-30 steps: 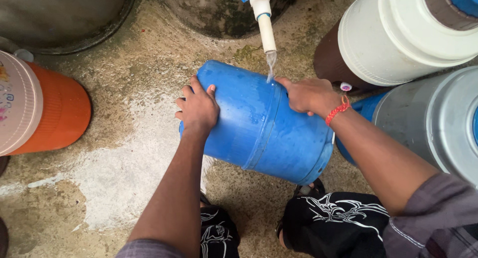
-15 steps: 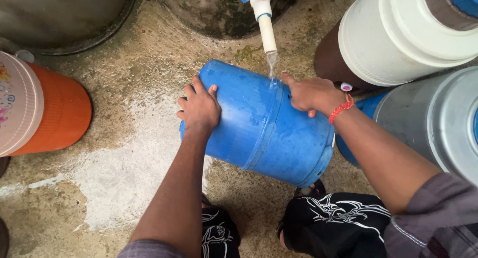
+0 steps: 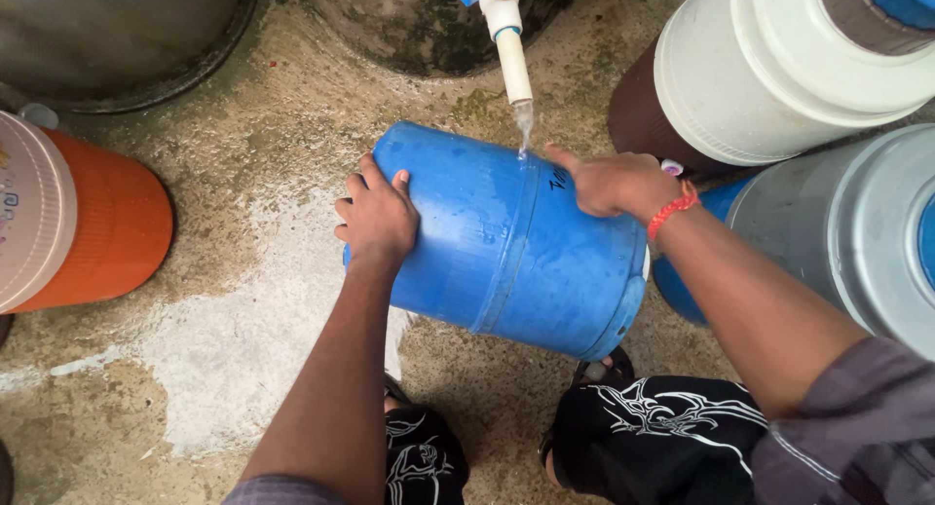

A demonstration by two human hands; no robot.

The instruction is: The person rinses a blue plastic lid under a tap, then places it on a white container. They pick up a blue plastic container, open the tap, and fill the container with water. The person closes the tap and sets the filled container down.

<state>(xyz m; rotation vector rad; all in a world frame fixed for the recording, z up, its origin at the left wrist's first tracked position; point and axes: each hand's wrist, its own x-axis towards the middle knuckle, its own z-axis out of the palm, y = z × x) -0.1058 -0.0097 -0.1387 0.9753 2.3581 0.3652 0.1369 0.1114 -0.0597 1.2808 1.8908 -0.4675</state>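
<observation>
A blue plastic drum (image 3: 506, 242) lies on its side on the wet concrete floor, under a white tap pipe (image 3: 510, 47) with a blue handle. Water runs from the pipe onto the drum's upper side. My left hand (image 3: 376, 216) grips the drum's left end. My right hand (image 3: 612, 182), with a red band on the wrist, rests on the drum's top right, just right of the water stream, forefinger stretched toward it.
An orange cooler with a pale lid (image 3: 73, 223) stands at the left. A white-lidded brown container (image 3: 779, 67) and a grey-lidded blue one (image 3: 857, 232) crowd the right. Dark tanks (image 3: 117, 37) sit at the back. My knees in black patterned shorts (image 3: 662, 437) are below.
The drum has been rolled slightly, and my right hand has shifted along its top toward the water stream. My left hand keeps its grip on the left end.
</observation>
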